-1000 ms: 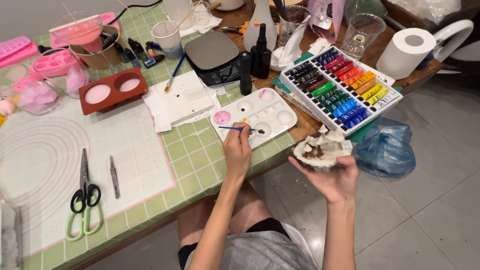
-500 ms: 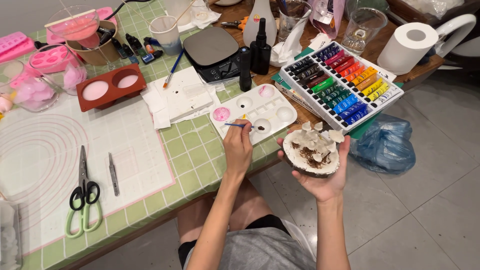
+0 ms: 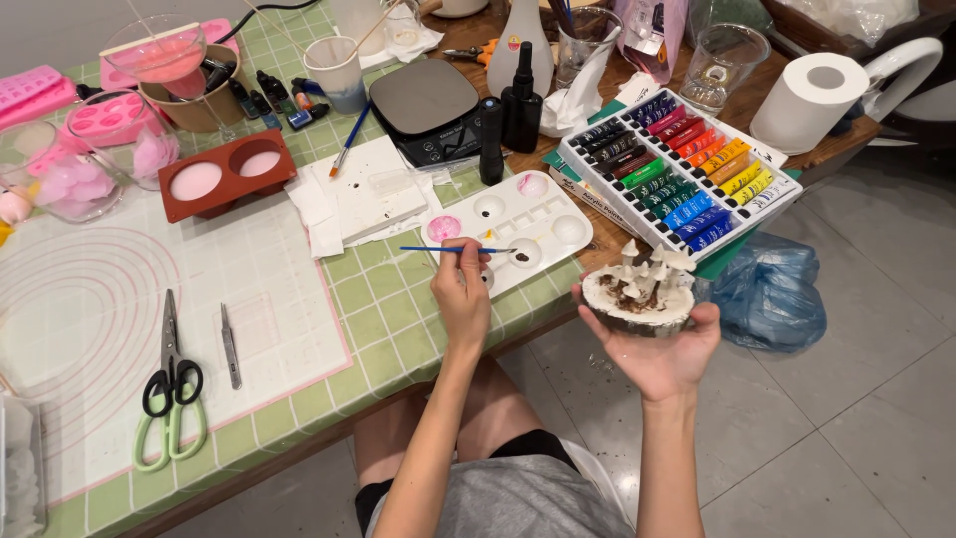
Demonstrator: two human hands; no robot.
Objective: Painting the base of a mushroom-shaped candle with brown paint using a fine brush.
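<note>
Paintbrush (image 3: 453, 249), thin and blue-handled, is held level in the left hand (image 3: 461, 291), its tip resting at a well of dark paint in the white palette (image 3: 513, 227). Half a second earlier the tip was already over that same part of the palette, so little has changed there; the brush is judged to be loading colour. What has changed is the mushroom model (image 3: 642, 292): a second ago it was tipped and lower, and it is now held level and nearer the table edge, at about 3 o'clock from the brush hand. That suggests the piece is being readied for the next stroke.

The left hand is closed narrowly, fingers pinched around the brush handle near its middle. The right hand (image 3: 662, 349) is opened into a shallow cup under the model (a pale round base with small white caps standing on it), palm up, fingers curled at the rim.

At 1 o'clock from the palette a tray of paint tubes (image 3: 687, 169) in rainbow order is seen; at 9 o'clock, green-handled scissors (image 3: 171, 389) lie on a white mat (image 3: 149, 299).
</note>
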